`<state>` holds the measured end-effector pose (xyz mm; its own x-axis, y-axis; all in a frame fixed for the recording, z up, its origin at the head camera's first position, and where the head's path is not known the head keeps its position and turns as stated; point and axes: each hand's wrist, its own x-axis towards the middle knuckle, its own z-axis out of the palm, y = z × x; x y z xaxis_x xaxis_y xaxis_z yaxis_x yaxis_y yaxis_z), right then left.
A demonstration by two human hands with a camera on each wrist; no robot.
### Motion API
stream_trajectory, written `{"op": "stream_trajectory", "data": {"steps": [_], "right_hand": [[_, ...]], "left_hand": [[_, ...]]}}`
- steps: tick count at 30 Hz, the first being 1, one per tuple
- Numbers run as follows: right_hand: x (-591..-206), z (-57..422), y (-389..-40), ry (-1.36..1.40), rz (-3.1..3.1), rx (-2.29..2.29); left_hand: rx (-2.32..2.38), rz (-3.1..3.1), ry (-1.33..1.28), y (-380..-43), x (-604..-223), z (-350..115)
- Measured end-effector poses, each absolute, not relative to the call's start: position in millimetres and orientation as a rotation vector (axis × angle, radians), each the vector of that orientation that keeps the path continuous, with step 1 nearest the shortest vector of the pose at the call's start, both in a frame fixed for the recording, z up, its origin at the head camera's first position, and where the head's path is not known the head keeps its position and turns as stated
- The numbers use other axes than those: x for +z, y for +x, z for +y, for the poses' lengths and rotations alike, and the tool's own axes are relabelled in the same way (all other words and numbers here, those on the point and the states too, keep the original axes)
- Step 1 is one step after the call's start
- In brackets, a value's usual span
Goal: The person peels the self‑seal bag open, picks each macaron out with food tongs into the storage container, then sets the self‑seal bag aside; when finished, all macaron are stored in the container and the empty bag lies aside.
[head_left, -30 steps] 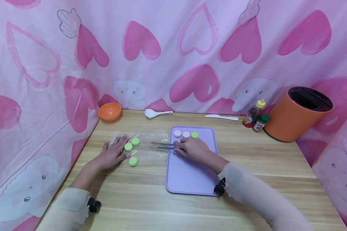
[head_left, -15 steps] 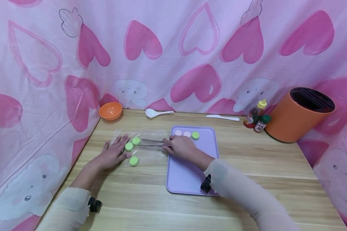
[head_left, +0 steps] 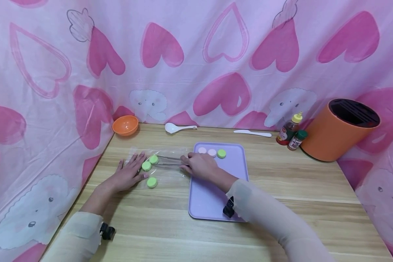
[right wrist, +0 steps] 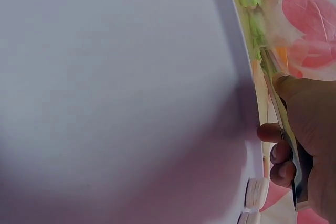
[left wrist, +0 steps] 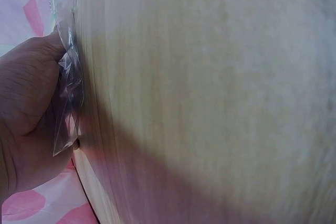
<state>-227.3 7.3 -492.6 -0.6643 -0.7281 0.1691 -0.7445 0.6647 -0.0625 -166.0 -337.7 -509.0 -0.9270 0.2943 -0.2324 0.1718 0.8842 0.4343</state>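
Observation:
My right hand point(head_left: 203, 166) grips metal tongs point(head_left: 170, 164) above the left edge of a lilac tray point(head_left: 204, 203). The tongs' tips are at the upper green macaron point(head_left: 154, 159); whether they pinch it is too small to tell. Two more green macarons, a middle one point(head_left: 146, 166) and a lower one point(head_left: 152, 182), lie on a clear plastic bag point(head_left: 170, 179). With fingers spread, my left hand point(head_left: 127, 176) rests on the bag's left end. In the left wrist view the bag's crumpled edge point(left wrist: 71, 85) shows beside that hand. Two pale pink macarons point(head_left: 211, 153) and a green macaron point(head_left: 221, 153) sit along the tray's far edge.
Along the back of the wooden table point(head_left: 281, 196) are an orange bowl point(head_left: 125, 126), a white spoon point(head_left: 180, 128) and a white knife point(head_left: 253, 133). A yellow-capped bottle point(head_left: 288, 130), a green-capped jar point(head_left: 297, 140) and an orange knife block point(head_left: 334, 134) stand at the back right.
My right hand has moved left with the tongs, from over the tray toward the bag, bringing their tips to the upper green macaron. The left hand has stayed in place.

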Motion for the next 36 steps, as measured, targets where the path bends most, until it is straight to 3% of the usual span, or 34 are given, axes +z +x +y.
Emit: {"op": "stream_trajectory", "data": {"steps": [17,36], "right_hand": [[-492,2,-225,1.208,-2.752,0.15],[-486,34,-228,1.205,-2.683,0.192]], "left_hand": [[0.603,2.753,0.35,-165,-509,-333],[0.605,2.748,0.34,-166,-505,-335]]}}
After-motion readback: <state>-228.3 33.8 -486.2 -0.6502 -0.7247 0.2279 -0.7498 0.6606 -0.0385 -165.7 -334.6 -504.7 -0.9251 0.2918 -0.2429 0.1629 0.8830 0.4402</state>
